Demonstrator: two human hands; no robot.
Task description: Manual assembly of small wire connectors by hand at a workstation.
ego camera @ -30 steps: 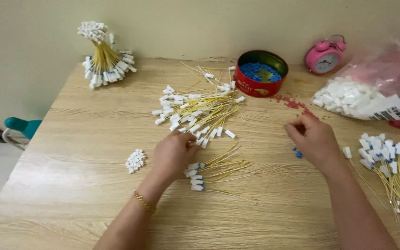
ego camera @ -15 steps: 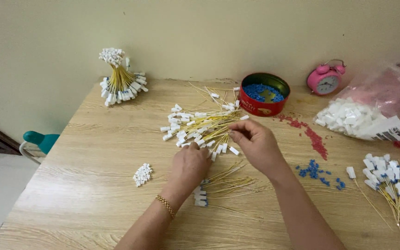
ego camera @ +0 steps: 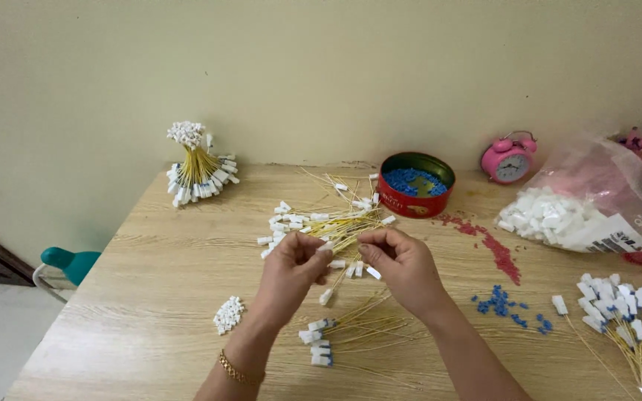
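While a pale greenish wall fills the background, the light wood-grain worktop (ego camera: 150, 297) stretches below it, strewn with small parts. At the back stands a red round tin (ego camera: 416, 194) of blue beads, with a pink alarm clock (ego camera: 508, 158) to its right and a clear plastic bag (ego camera: 596, 204) of white pieces beyond that. A tied bundle of yellow wires (ego camera: 196, 167) stands at the back left corner. Both hands meet over the middle: the left hand (ego camera: 291, 271) and the right hand (ego camera: 404, 269) pinch with narrow fingers at a thin yellow wire (ego camera: 334, 277) with a white tip. It hangs between them, its long axis slanting down and towards the camera, white tip lowest, just above the worktop. Behind the hands lies a loose heap of wires (ego camera: 328, 223), fanned in all directions. In front of them a smaller group of wires (ego camera: 351, 330) lies roughly left to right, white ends pointing left. Blue beads (ego camera: 507, 308) lie scattered right.
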